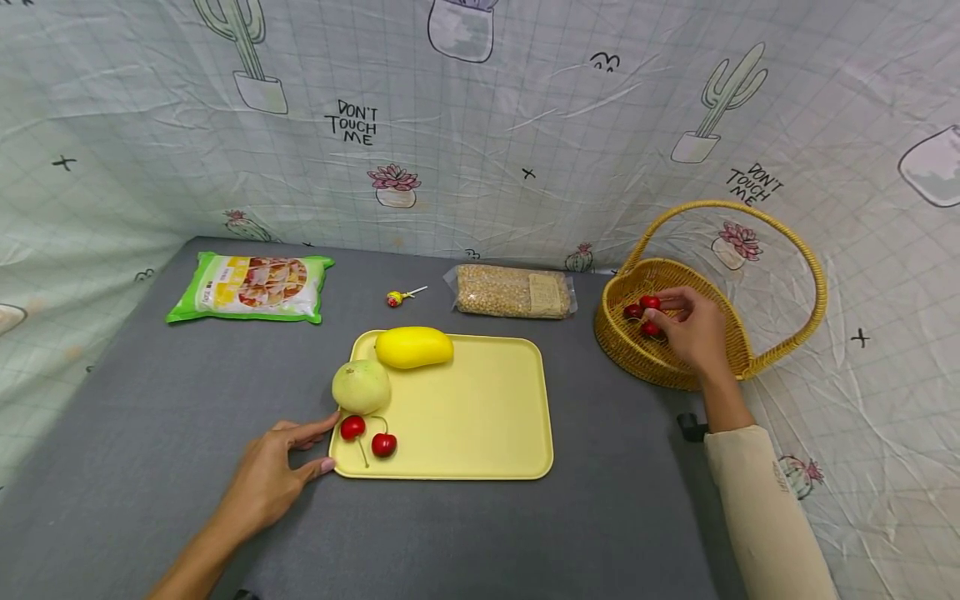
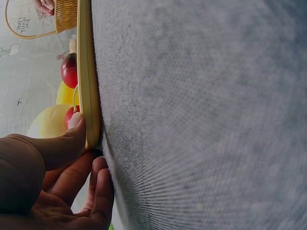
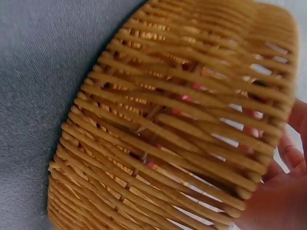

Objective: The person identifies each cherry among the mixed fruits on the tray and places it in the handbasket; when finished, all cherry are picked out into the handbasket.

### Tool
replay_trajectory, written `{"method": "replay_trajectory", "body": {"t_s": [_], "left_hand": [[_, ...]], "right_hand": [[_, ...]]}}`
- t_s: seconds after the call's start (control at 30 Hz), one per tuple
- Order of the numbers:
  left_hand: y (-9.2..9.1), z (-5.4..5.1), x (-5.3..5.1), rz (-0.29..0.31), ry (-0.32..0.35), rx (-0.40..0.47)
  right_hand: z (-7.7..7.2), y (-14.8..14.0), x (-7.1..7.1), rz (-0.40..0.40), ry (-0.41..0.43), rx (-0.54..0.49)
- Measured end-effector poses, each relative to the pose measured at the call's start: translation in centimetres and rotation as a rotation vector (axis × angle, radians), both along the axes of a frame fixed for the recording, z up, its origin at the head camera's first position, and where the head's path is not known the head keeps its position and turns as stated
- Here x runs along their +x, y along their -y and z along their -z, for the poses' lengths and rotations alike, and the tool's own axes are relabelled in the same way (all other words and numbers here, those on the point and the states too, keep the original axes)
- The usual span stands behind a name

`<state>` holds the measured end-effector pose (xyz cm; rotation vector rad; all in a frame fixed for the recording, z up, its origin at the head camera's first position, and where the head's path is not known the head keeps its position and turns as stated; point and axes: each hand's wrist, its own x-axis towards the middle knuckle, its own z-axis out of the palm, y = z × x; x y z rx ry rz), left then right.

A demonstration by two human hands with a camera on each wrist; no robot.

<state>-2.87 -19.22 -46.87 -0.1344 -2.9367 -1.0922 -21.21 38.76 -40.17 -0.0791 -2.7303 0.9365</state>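
The tray (image 1: 480, 408) is held at seven o'clock by half-spread left fingers (image 1: 313, 430). A cherry (image 1: 648, 301) is pinched by nearly closed right fingers (image 1: 681, 293).

A flat, pale yellow tray (image 1: 480, 408) with rounded corners and a low rim lies level to the right of the left grip (image 1: 277, 475), which holds its near corner. Two glossy red cherries (image 1: 384, 445) with thin stems lie on it, just beside that grip. A tan woven basket (image 1: 637, 354) with an arched handle stands upright beneath the right grip (image 1: 693, 329); three more cherries (image 1: 633, 311) are inside, one pinched at this grip's fingertips (image 1: 663, 297).
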Motion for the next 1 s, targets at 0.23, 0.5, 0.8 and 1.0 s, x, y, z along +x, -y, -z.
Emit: {"method": "replay_trajectory", "body": {"t_s": [0.23, 0.5, 0.8, 1.0], "left_hand": [[0.0, -0.1, -0.1, 0.002, 0.015, 0.000], [0.1, -0.3, 0.0, 0.000, 0.014, -0.009], [0.0, -0.4, 0.0, 0.002, 0.009, -0.007], [0.0, -0.3, 0.0, 0.000, 0.011, -0.006]], "right_hand": [[0.2, -0.8, -1.6, 0.031, 0.041, 0.019], [0.6, -1.5, -3.3, 0.038, 0.123, 0.052], [1.2, -2.1, -5.1, 0.032, 0.209, 0.108], [1.7, -2.6, -5.7, 0.049, 0.278, 0.125]]}}
